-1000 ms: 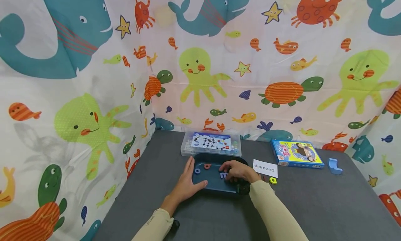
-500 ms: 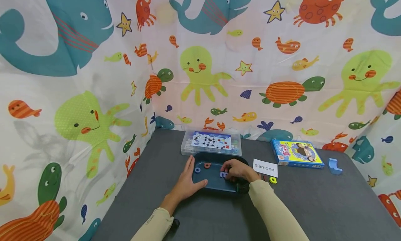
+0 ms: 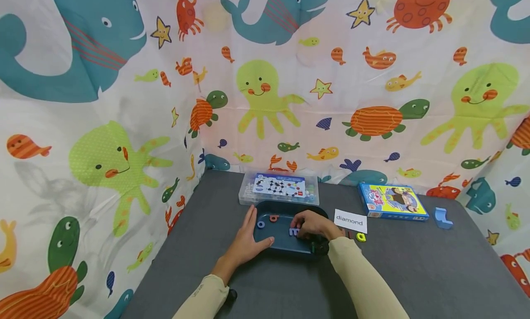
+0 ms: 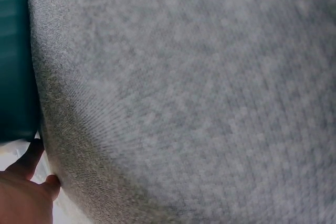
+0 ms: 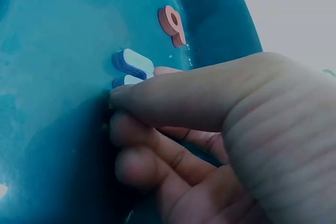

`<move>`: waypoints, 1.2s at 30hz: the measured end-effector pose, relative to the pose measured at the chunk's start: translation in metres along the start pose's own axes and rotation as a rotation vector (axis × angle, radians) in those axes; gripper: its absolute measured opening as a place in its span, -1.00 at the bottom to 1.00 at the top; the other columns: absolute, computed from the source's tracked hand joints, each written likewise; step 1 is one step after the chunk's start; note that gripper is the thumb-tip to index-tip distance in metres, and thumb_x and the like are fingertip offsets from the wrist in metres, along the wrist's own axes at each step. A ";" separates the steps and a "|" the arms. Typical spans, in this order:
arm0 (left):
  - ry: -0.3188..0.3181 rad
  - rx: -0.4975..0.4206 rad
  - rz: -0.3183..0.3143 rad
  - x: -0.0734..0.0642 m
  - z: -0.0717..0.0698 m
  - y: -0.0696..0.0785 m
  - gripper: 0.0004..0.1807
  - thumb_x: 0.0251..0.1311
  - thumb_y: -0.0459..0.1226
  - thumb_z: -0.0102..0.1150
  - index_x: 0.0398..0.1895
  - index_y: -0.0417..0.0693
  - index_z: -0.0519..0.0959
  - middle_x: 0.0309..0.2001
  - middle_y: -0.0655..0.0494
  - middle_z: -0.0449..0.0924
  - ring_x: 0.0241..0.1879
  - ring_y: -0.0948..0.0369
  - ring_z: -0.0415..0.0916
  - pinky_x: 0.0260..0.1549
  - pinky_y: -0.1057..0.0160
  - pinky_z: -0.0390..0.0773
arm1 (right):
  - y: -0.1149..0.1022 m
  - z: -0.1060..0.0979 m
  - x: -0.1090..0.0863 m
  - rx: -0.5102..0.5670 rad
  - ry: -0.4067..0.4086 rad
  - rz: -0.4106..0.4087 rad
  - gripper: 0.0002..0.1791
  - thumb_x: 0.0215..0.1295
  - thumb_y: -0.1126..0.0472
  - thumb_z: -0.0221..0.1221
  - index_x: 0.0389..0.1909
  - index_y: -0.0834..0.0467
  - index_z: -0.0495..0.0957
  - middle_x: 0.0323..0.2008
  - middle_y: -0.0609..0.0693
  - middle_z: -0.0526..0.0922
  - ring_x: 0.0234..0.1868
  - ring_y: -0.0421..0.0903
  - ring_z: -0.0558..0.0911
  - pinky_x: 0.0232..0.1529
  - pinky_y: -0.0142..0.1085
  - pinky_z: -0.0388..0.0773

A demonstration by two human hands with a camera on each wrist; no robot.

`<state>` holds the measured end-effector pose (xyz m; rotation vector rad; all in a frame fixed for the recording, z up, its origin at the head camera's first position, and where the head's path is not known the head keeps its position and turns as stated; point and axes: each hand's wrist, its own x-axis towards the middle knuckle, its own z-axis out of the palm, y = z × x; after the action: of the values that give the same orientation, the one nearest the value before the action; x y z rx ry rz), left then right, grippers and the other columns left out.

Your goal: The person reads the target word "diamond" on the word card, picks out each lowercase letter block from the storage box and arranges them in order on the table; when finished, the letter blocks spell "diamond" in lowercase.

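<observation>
A dark teal tray (image 3: pixel 283 241) stands on the table. My right hand (image 3: pixel 313 224) reaches into it and pinches a light-purple letter m (image 3: pixel 293 232) between thumb and fingers. In the right wrist view, fingers hide part of the letter m (image 5: pixel 137 61). My left hand (image 3: pixel 245 241) rests at the tray's left side, fingers straight and thumb along the near rim. Further left in the tray lie a blue ring-shaped letter (image 3: pixel 258 225) and a salmon-red letter (image 5: pixel 164 22) with a ring and a tail. The left wrist view shows mostly table, plus some left fingers (image 4: pixel 31 158).
A white card reading "diamond" (image 3: pixel 349 223) lies right of the tray, with a yellow letter (image 3: pixel 358 237) and a thin red piece (image 3: pixel 349 235) below it. Behind stand a clear plastic box (image 3: pixel 248 198) and a blue-edged box (image 3: pixel 393 204). A blue holder (image 3: pixel 443 223) lies far right.
The letter m and the right fingertips have shifted very slightly left within the tray. The left hand keeps its place at the tray's side.
</observation>
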<state>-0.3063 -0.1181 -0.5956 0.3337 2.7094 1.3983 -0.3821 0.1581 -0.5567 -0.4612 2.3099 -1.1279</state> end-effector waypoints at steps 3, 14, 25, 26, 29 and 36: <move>-0.001 -0.007 0.004 -0.001 0.000 0.000 0.22 0.32 0.15 0.40 0.80 0.06 -0.19 0.76 0.24 -0.40 0.66 -0.12 -0.05 0.44 -0.44 0.14 | 0.000 0.000 0.001 -0.035 -0.007 -0.007 -0.70 0.16 0.54 0.42 -0.10 0.24 0.75 -0.38 0.03 0.54 -0.51 -0.12 0.49 -0.48 -0.29 0.49; 0.003 0.004 0.001 0.001 0.001 0.000 0.22 0.32 0.15 0.40 0.79 0.04 -0.18 0.77 0.19 -0.38 0.67 -0.11 -0.06 0.45 -0.42 0.15 | -0.001 0.001 -0.001 -0.057 0.005 -0.048 -0.71 0.18 0.52 0.43 -0.09 0.23 0.75 -0.40 0.01 0.53 -0.49 -0.12 0.47 -0.47 -0.30 0.44; -0.002 0.015 0.009 0.000 -0.001 0.000 0.22 0.33 0.14 0.39 0.79 0.03 -0.20 0.77 0.14 -0.38 0.66 -0.12 -0.05 0.45 -0.42 0.15 | 0.000 0.006 -0.001 -0.084 0.018 -0.106 -0.73 0.16 0.51 0.43 -0.13 0.26 0.70 -0.34 0.06 0.57 -0.32 -0.06 0.50 -0.27 -0.25 0.47; -0.002 0.018 0.011 0.000 -0.001 0.001 0.22 0.33 0.14 0.39 0.79 0.01 -0.20 0.77 0.12 -0.37 0.66 -0.13 -0.05 0.45 -0.42 0.15 | 0.000 0.006 -0.001 -0.084 0.018 -0.112 -0.73 0.16 0.51 0.42 -0.13 0.27 0.69 -0.34 0.05 0.57 -0.32 -0.07 0.51 -0.27 -0.25 0.48; 0.001 0.019 0.014 -0.001 -0.001 0.003 0.22 0.33 0.13 0.39 0.79 -0.01 -0.19 0.77 0.09 -0.36 0.66 -0.14 -0.06 0.45 -0.42 0.14 | 0.002 0.005 -0.002 -0.078 0.018 -0.131 -0.73 0.17 0.48 0.41 -0.11 0.28 0.68 -0.34 0.04 0.59 -0.32 -0.09 0.52 -0.28 -0.26 0.49; 0.001 0.020 -0.003 -0.001 0.000 0.002 0.22 0.33 0.16 0.39 0.79 -0.01 -0.18 0.77 0.12 -0.37 0.67 -0.12 -0.07 0.46 -0.39 0.14 | 0.000 0.001 -0.005 0.016 0.037 -0.118 -0.75 0.29 0.41 0.39 -0.04 0.26 0.65 -0.32 0.03 0.66 -0.46 -0.12 0.52 -0.49 -0.29 0.46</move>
<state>-0.3053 -0.1168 -0.5939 0.3304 2.7257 1.3718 -0.3776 0.1597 -0.5559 -0.5822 2.3294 -1.2198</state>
